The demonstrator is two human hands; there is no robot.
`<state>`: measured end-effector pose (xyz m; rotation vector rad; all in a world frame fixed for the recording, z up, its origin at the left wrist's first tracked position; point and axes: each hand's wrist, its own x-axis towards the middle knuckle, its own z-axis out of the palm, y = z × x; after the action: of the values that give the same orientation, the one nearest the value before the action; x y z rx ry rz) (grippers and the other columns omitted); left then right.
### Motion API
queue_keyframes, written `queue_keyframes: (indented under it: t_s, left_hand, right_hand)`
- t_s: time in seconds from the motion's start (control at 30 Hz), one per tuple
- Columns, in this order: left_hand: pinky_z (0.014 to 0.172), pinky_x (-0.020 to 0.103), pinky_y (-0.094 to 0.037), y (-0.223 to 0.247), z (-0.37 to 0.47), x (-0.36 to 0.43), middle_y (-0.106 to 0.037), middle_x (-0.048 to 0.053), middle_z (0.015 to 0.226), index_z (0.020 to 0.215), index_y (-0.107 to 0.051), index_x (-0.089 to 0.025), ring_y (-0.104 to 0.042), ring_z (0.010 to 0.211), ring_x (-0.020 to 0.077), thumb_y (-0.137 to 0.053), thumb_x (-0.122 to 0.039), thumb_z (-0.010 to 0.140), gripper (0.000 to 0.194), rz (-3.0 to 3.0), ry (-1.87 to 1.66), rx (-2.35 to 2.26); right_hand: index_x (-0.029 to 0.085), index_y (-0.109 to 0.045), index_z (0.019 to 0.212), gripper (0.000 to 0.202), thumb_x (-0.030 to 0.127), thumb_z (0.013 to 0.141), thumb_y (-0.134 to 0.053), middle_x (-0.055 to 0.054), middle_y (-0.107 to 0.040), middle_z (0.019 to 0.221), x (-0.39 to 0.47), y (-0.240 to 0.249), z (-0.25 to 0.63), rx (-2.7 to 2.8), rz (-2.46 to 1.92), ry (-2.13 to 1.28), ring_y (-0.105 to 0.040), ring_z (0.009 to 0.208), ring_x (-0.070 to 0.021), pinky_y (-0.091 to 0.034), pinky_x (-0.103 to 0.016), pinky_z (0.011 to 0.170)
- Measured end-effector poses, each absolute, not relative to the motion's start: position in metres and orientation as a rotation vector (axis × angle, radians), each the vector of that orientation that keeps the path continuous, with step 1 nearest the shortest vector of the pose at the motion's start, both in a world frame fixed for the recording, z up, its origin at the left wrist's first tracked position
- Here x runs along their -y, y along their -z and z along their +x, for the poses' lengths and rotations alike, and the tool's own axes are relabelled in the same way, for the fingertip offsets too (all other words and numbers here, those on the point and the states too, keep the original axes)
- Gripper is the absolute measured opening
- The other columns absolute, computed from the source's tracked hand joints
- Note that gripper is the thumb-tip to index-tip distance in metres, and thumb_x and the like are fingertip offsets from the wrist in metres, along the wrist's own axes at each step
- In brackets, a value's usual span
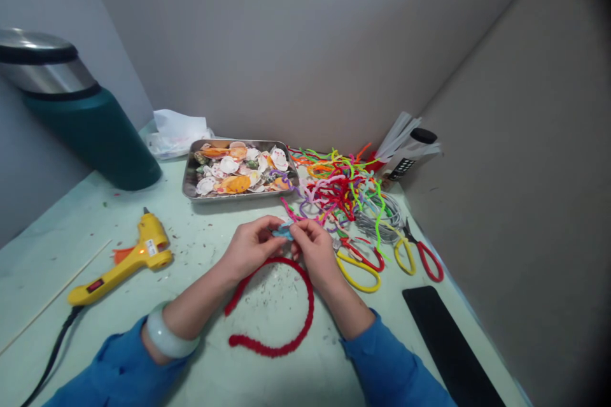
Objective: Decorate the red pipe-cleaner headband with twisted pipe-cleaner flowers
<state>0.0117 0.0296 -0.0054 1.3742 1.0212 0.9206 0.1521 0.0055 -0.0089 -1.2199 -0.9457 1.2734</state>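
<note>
My left hand (251, 246) and my right hand (316, 251) meet at the middle of the table, both pinching a small light-blue piece (284, 232) of fuzzy pipe cleaner between the fingertips. Below and between my hands lies a red fuzzy-wrapped headband (286, 337), open towards me, flat on the pale green table (71, 248). A pink pipe cleaner end (289, 210) lies just beyond my fingers. Both sleeves are blue, and a pale bangle (167, 334) sits on my left wrist.
A yellow glue gun (128, 260) lies left, cord trailing off. A metal tray of painted shells (238, 171) stands behind, a heap of coloured pipe cleaners (341, 187) to its right. Two scissors (360, 264) (420, 254), grey wire, a black phone (446, 346), a green flask (81, 117).
</note>
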Motion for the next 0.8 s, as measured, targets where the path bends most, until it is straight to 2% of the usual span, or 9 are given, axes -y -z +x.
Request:
queue_keyframes:
  t_s: [0.1,0.23,0.47,0.63,0.8]
  left_hand:
    - [0.052,0.023,-0.048,0.0082,0.0113,-0.0317,-0.062,-0.002,0.067,0.085,-0.056,-0.017,-0.058,0.052,0.0117,-0.069,-0.029,0.070,0.023,1.336,-0.952,-1.009]
    - [0.051,0.025,-0.049,0.0104,0.0105,-0.0332,-0.062,-0.002,0.072,0.089,-0.054,-0.018,-0.059,0.051,0.0120,-0.071,-0.030,0.068,0.029,1.272,-1.000,-1.013]
    - [0.056,0.027,-0.051,0.0122,0.0096,-0.0331,-0.064,0.001,0.075,0.088,-0.056,-0.015,-0.061,0.055,0.0133,-0.070,-0.031,0.070,0.027,1.290,-0.969,-1.002]
    - [0.057,0.028,-0.052,0.0131,0.0101,-0.0333,-0.065,0.001,0.078,0.092,-0.056,-0.017,-0.062,0.057,0.0139,-0.070,-0.030,0.069,0.030,1.285,-0.954,-0.981]
    - [0.057,0.026,-0.051,0.0090,0.0101,-0.0328,-0.063,-0.001,0.074,0.082,-0.058,-0.016,-0.061,0.057,0.0125,-0.069,-0.030,0.069,0.023,1.314,-0.944,-0.978]
  right_hand:
    - [0.017,-0.055,0.076,0.019,0.036,0.077,-0.059,0.007,-0.050,0.046,-0.0058,0.0084,0.1532,0.980,-1.178,-1.317,-0.042,0.038,-0.0073,-0.034,-0.019,0.039]
    - [0.017,-0.055,0.080,0.018,0.033,0.074,-0.061,0.007,-0.052,0.050,-0.0054,0.0065,0.1527,1.002,-1.161,-1.335,-0.046,0.042,-0.0082,-0.036,-0.019,0.039]
    - [0.018,-0.053,0.080,0.015,0.030,0.075,-0.061,0.007,-0.052,0.055,-0.0053,0.0120,0.1504,1.040,-1.178,-1.273,-0.046,0.043,-0.0077,-0.036,-0.018,0.038]
    - [0.019,-0.051,0.078,0.015,0.029,0.074,-0.060,0.008,-0.049,0.051,-0.0051,0.0105,0.1484,1.010,-1.183,-1.286,-0.045,0.042,-0.0073,-0.036,-0.018,0.039]
    - [0.019,-0.050,0.078,0.017,0.031,0.073,-0.061,0.009,-0.049,0.048,-0.0037,0.0062,0.1473,0.963,-1.189,-1.321,-0.043,0.040,-0.0071,-0.036,-0.017,0.037]
